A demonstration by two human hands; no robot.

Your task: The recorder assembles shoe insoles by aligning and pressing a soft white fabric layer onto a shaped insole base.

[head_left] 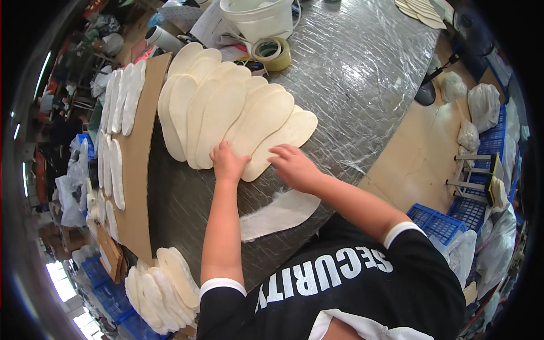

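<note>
Cream-coloured insoles (218, 107) lie fanned out in overlapping rows on a dark, film-covered table. My left hand (228, 163) rests at the near ends of these insoles, its thumb and fingers apart and touching their edges. Just right of it, my right hand (296, 168) is beside the rightmost insole (283, 139), fingers loosely stretched with nothing seen in them. Whether its fingertips touch that insole I cannot tell. Between my forearms and close to my body lies a single white, fuzzy-edged insole (280, 215).
At the back stand a white bucket (258, 20) and tape rolls (271, 52). A cardboard sheet (139, 170) with white insoles borders the left side. More insoles (161, 289) are piled at lower left. Blue crates (436, 222) and a step stool (476, 178) stand right.
</note>
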